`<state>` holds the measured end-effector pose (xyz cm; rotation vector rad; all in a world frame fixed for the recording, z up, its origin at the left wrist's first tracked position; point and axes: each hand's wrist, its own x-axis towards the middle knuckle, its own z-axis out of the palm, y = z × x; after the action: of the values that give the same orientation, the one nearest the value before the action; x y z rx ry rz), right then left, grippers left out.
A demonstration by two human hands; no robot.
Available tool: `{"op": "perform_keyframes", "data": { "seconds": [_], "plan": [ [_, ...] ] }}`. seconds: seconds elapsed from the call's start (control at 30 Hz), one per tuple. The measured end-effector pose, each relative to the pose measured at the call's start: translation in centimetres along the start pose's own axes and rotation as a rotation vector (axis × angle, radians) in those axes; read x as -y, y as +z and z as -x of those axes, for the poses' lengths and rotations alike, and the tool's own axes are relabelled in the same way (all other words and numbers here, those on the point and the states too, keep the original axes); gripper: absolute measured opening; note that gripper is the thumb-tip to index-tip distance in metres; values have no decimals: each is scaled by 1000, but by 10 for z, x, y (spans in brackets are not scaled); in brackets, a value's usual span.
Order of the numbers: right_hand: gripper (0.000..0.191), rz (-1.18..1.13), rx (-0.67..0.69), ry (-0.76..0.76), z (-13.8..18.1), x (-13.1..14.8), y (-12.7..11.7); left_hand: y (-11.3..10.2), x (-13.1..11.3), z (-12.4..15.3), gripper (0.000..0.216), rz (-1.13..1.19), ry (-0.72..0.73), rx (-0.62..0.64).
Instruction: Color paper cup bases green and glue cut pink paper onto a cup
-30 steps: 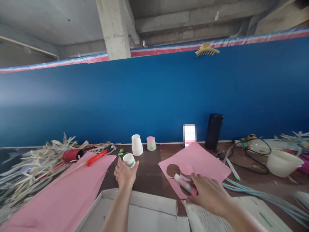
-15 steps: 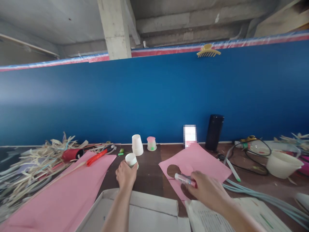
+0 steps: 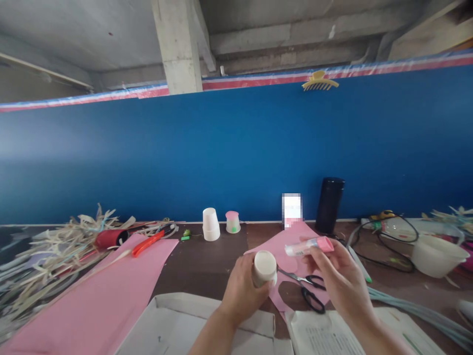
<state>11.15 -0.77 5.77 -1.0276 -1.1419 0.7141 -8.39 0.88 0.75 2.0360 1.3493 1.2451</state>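
Note:
My left hand is closed around a small white paper cup, its pale flat end facing up. To its right my right hand holds a glue stick with a clear body and a pink end, between thumb and fingers. The glue stick lies almost level above a pink sheet of paper with round cut-outs. Black-handled scissors rest on that sheet, between my hands. Farther back stand stacked white paper cups and a cup with a pink top.
An open white cardboard box is at the front. On the left are a pink sheet, red-handled tool and heaped strips. A black cylinder, cables and a white tub are on the right.
My left hand has carried the cup rightward, near the pink sheet. My right hand has lifted the glue stick and moved right, uncovering the scissors.

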Motion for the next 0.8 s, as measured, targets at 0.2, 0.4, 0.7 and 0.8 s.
{"op": "perform_keyframes", "data": {
  "seconds": [0.2,0.4,0.7,0.8],
  "plan": [
    [28,71,50,-73,10,1,3,6,-6,2,51,30,-42,159],
    [38,160,275,-20,12,-4,7,9,-2,2,47,-18,-61,214],
    [33,355,248,-145,14,-10,19,6,-6,-1,44,-101,-102,316],
    [30,440,263,-169,11,-13,19,6,-6,-2,42,-127,-95,323]
  ]
}}
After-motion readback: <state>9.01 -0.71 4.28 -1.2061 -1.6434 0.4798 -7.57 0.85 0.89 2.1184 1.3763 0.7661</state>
